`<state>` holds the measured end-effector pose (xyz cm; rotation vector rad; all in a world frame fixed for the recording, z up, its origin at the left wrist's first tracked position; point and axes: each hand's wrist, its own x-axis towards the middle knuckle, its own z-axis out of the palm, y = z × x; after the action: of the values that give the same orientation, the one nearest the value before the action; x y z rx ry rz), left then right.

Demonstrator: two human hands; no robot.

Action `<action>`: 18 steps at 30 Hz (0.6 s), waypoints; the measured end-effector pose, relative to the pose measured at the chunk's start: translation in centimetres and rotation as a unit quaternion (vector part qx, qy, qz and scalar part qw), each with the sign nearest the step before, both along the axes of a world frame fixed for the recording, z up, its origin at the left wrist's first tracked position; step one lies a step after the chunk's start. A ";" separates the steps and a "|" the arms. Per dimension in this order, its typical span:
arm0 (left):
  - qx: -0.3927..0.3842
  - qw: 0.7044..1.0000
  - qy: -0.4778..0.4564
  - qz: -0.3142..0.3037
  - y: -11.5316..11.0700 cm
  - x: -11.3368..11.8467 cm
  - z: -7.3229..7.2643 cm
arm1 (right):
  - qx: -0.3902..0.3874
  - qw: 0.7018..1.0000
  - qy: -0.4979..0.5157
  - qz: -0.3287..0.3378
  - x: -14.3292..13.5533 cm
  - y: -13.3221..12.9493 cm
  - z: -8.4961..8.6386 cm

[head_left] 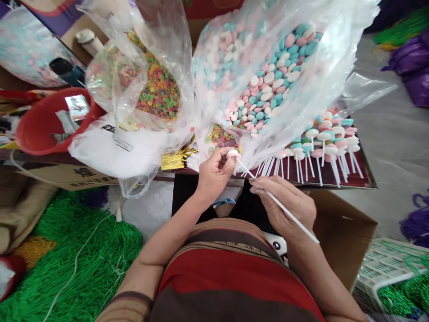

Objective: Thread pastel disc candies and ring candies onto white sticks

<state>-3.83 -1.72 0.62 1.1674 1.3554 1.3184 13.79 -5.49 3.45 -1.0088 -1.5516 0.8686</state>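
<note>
- One white stick (295,219) slants from lower right to upper left, its far end meeting or just beside the underside of the pink-and-white candy (233,154); whether it has gone in, you cannot tell.
- The candy lies up and to the left of your right hand (291,201), by the front edge of the counter (366,178) — your left hand (213,176) is the nearer, right on it.
- Your left grip is closed in a pinch, thumb and finger on the candy's rim.
- Your right grip is gathered round the stick's middle — fingers hide that stretch, and the near end juts past your hand.
- Beyond, a bag of candies (268,89) rests on the counter; to its right lie stick candies (325,137), sticks towards you.
</note>
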 end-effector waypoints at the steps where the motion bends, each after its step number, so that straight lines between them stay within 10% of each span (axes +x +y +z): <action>1: 0.014 0.999 0.034 0.010 0.1 -0.2 -0.1 | -0.021 0.999 0.009 0.045 0.3 -0.1 -0.1; 8: 0.085 0.976 0.200 0.023 0.3 -1.2 -0.6 | -0.324 0.927 0.143 0.120 0.3 -0.9 -2.4; 18: 0.164 0.931 0.323 -0.051 -0.3 -1.2 -2.3 | -0.490 0.849 0.173 0.094 -0.9 -1.7 -3.2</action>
<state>-5.05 -2.04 -1.64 2.0016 1.5217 1.1546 12.91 -7.17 0.23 -1.2898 -0.8485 1.9699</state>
